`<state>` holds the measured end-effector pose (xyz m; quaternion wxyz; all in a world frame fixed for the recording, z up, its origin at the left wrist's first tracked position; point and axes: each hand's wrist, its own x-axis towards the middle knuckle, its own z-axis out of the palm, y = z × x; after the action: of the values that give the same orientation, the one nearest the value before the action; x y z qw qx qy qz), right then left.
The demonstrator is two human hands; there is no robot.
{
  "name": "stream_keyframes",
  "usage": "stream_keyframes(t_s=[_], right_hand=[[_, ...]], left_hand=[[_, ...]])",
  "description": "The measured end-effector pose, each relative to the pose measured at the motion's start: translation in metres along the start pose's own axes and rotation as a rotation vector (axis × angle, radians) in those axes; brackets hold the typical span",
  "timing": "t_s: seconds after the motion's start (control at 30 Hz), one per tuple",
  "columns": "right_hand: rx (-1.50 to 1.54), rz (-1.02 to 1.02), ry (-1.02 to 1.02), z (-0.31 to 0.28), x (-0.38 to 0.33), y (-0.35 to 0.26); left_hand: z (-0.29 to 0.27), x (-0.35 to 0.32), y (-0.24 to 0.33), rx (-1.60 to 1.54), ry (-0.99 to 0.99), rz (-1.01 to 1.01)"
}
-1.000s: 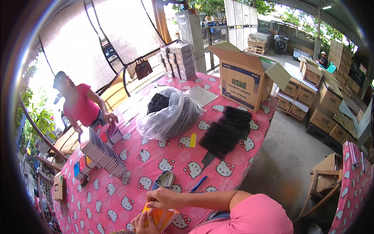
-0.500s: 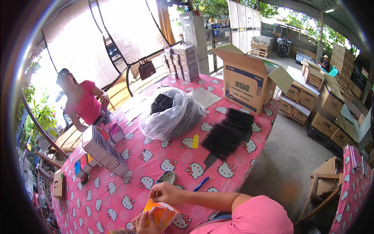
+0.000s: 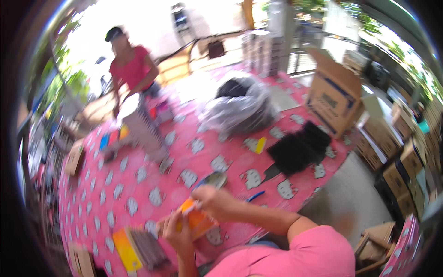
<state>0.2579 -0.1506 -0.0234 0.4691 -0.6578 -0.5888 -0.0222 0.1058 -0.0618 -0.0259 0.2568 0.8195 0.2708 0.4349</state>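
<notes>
Both hands work an orange packet above the pink bench: left hand closed around it, right hand pinching its top, apparently mid-packing.

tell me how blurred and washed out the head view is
Head view: motion blur smears everything, so the orange packet held between the left hand and right hand shows no detail; the top behind the other person is blown out to white; the fisheye bends the table edge and darkens the rim.
</notes>
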Motion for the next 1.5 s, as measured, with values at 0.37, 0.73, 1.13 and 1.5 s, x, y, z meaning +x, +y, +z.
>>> stream_keyframes(t_s=[0.37,0.73,1.13,1.5], right_hand=[[-0.026,0.049,-0.249,-0.012,0.009,-0.013],[-0.129,-0.020,-0.131,-0.002,0.011,-0.021],[-0.525,0.112,-0.519,-0.021,0.020,0.114],[0.918,0.257,-0.189,-0.024,0.033,0.094]], left_hand=[[-0.006,-0.005,-0.007,-0.014,-0.010,0.043],[-0.003,-0.003,-0.004,0.017,-0.001,0.054],[-0.008,-0.004,-0.001,0.089,-0.016,0.096],[-0.005,-0.002,-0.006,0.056,0.006,0.049]])
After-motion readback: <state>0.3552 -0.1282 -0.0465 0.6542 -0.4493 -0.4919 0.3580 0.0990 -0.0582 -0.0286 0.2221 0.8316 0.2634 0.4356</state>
